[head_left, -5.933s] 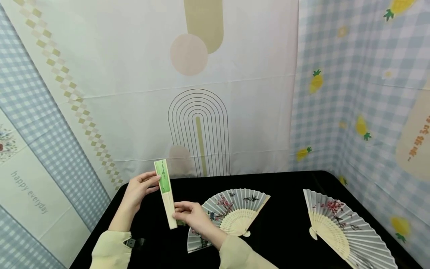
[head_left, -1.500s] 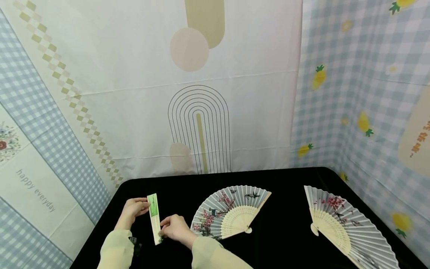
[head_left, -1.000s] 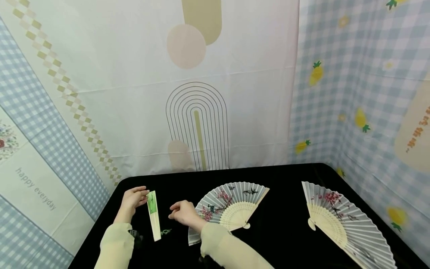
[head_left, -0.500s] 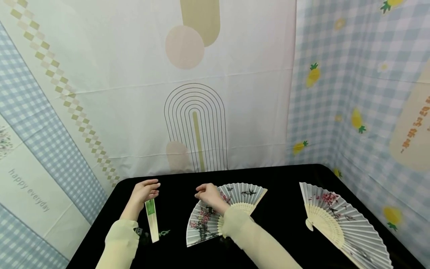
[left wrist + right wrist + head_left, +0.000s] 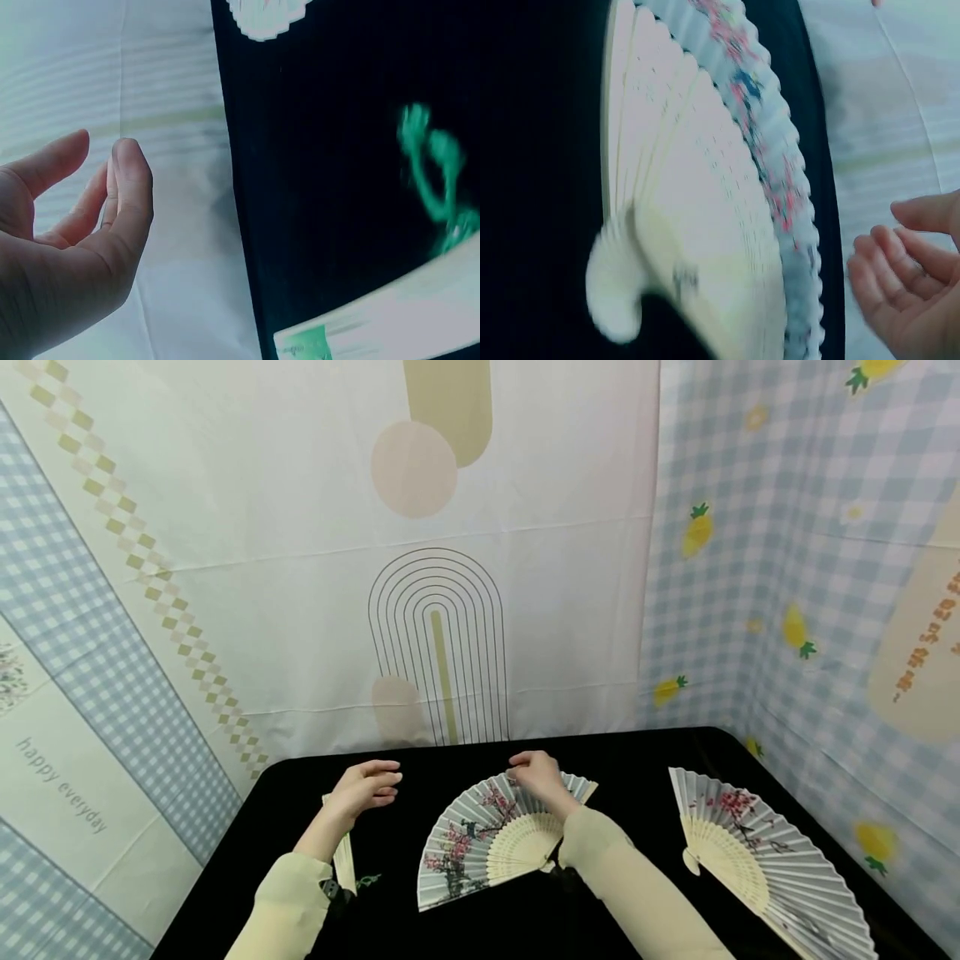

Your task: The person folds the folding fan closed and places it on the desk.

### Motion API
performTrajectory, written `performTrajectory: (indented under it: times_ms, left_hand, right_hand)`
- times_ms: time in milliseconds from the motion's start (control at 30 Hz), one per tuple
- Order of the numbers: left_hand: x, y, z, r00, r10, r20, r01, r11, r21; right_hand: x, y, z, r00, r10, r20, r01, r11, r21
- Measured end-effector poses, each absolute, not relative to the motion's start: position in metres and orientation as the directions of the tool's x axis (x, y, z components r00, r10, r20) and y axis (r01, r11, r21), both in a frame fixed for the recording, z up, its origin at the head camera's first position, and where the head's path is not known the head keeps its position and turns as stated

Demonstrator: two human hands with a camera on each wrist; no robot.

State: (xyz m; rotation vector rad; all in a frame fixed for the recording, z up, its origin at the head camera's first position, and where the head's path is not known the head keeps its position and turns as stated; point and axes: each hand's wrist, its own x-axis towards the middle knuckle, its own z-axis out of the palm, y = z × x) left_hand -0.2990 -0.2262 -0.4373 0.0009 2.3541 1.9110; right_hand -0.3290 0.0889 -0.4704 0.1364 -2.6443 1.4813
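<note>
A folded fan (image 5: 344, 864) with a green panel lies at the left of the black table, partly hidden behind my left forearm. Its green knotted cord (image 5: 442, 165) trails beside it in the left wrist view. Above that fan my left hand (image 5: 360, 792) hovers with loosely bent fingers, holding nothing. My right hand (image 5: 542, 777), also without anything in it, hangs over the top edge of the spread fan (image 5: 457, 852) in the middle. That fan has pale ribs and a grey leaf painted with pink blossoms. Its pivot end shows large in the right wrist view.
Another spread fan (image 5: 750, 860), with similar blossoms, lies at the right of the black-covered table (image 5: 622, 893). A white patterned cloth (image 5: 570, 610) hangs behind the table, and blue checked cloths (image 5: 750, 568) hang at the sides.
Both hands held the folded fan up, lowered it onto the table and let go. Since then both have moved right, the right hand farther, over the middle fan.
</note>
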Motion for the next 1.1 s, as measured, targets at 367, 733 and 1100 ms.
performTrajectory:
  times_ms: [367,733,1100]
  left_hand:
    - [-0.286,-0.199,-0.452,-0.975,0.169,-0.143,-0.095,0.265,0.959]
    - [-0.263,-0.191,-0.471,-0.943,0.263,-0.204,-0.117,0.311,0.943]
    - [-0.251,-0.187,-0.481,-0.936,0.274,-0.22,-0.123,0.333,0.935]
  right_hand:
    - [-0.33,0.157,-0.475,-0.99,0.13,0.06,0.017,0.524,-0.851]
    - [-0.309,0.203,-0.493,-0.988,0.152,-0.015,0.08,0.429,-0.9]
    - [-0.292,0.216,-0.502,-0.979,0.132,-0.156,0.191,0.32,-0.928]
